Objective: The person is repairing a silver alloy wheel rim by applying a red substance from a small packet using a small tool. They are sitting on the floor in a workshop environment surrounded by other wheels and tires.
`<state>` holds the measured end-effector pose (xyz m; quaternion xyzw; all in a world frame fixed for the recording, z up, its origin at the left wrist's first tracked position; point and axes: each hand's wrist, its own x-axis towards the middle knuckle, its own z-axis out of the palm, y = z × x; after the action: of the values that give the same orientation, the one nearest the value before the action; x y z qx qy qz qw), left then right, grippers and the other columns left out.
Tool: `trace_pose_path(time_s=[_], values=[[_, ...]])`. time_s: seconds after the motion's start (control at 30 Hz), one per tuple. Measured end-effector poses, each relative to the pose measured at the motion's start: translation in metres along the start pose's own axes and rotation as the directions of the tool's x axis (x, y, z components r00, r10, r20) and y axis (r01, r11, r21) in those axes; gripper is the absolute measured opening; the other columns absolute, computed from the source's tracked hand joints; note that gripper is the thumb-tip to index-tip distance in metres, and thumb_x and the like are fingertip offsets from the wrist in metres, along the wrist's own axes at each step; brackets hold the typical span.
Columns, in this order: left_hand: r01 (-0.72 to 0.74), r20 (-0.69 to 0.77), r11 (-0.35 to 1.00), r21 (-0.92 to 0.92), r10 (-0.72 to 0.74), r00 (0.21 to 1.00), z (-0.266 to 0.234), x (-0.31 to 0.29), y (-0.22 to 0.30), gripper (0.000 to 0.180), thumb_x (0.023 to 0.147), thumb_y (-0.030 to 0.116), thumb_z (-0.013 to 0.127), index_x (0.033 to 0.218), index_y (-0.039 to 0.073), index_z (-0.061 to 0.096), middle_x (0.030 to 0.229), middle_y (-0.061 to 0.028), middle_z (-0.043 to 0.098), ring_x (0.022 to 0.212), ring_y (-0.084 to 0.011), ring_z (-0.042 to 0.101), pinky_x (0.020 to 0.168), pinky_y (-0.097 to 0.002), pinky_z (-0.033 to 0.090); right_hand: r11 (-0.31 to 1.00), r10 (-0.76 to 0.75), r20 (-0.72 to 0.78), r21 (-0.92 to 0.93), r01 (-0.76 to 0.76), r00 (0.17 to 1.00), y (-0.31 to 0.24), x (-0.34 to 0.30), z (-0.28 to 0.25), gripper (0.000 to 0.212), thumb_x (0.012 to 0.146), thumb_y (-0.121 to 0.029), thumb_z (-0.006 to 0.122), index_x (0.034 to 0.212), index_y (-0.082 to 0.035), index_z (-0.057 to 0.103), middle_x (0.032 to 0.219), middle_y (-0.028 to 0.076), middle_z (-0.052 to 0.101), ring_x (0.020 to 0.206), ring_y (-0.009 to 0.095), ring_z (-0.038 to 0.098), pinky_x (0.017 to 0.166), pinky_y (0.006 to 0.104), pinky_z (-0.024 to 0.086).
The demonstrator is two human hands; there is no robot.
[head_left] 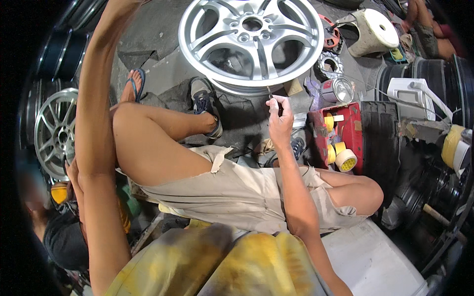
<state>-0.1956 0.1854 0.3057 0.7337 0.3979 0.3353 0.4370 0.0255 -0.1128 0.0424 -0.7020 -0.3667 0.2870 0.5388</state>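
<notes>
- Silver cylindrical metal can with a red-and-white paper label: the label carries print, too small to make out.
- Cream roll of adhesive tape with a yellow cardboard core: dark marks pattern the core, indistinct at this scale.
- Legible lettering or numerals: none.

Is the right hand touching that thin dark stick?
Touching. The head view shows the right hand pinching the thin dark stick between thumb and fingers.
</notes>
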Motion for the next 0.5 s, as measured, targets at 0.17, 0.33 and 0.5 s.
trace_pose_path(time_s=[0.17, 0.33, 0.5], values=[[-0.024, 0.028, 0.999, 0.03, 0.023, 0.999, 0.003, -0.004, 0.008, 0.024, 0.099, 0.019, 0.07, 0.108, -0.002, 0.071, 0.097, -0.0112, 0.076, 0.085, -0.0179, 0.074, 0.08, -0.0329, 0.061, 0.996, -0.027, -0.105, 0.077, 0.035, 0.994, 0.023, 0.007, 0.002, 0.017, 0.102, -0.014, 0.062, 0.109, 0.0, 0.068, 0.098, 0.01, 0.069, 0.094, 0.021, 0.065, 0.086, 0.0346, 0.051], [-0.03, 0.023, 0.998, 0.051, 0.029, 0.999, 0.003, -0.004, 0.006, 0.025, 0.099, 0.021, 0.07, 0.108, -0.002, 0.072, 0.097, -0.011, 0.076, 0.085, -0.0178, 0.074, 0.08, -0.0322, 0.061, 0.997, 0.004, -0.108, 0.083, 0.005, 0.994, 0.03, 0.008, 0.014, 0.018, 0.1, -0.015, 0.066, 0.111, 0.0, 0.069, 0.102, 0.007, 0.069, 0.095, 0.016, 0.063, 0.086, 0.0303, 0.05], [-0.04, 0.032, 0.998, 0.05, 0.039, 0.999, 0.009, -0.003, 0.008, 0.025, 0.099, 0.022, 0.07, 0.107, -0.001, 0.072, 0.097, -0.011, 0.077, 0.084, -0.0175, 0.074, 0.079, -0.0316, 0.06, 0.999, -0.047, -0.117, 0.009, 0.048, 0.992, 0.039, 0.005, 0.024, 0.017, 0.1, -0.015, 0.069, 0.105, 0.001, 0.07, 0.096, 0.006, 0.069, 0.094, 0.016, 0.065, 0.087, 0.0301, 0.051]])
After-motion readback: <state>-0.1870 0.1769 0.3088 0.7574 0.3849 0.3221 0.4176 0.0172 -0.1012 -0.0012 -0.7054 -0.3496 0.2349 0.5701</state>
